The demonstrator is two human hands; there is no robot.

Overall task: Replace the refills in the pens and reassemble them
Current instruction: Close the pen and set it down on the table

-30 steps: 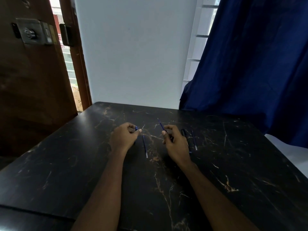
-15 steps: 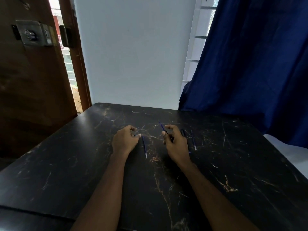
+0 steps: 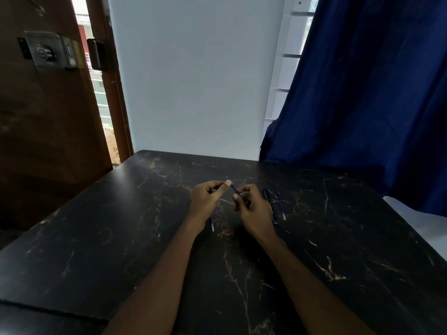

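- We held a thin blue pen piece (image 3: 234, 189) between our two hands above the middle of the black marble table (image 3: 96, 238), probably so that its parts could be joined in the air.
- Our left hand (image 3: 208, 199) pinched the far end of that piece between thumb and forefinger; the other fingers curled in.
- Our right hand (image 3: 254, 209) pinched the near end with its fingertips, the remaining fingers bent; whether it hid another part we could not tell.
- We counted three more slim items lying flat on the table: one refill (image 3: 212, 224) just beside the left wrist, a dark pen (image 3: 269, 204) just right of the right hand, and a second refill (image 3: 281, 205) just right of that pen.
- They lay apart and roughly parallel, likely kept within reach for the next swaps.
- We judged the job only partly done.
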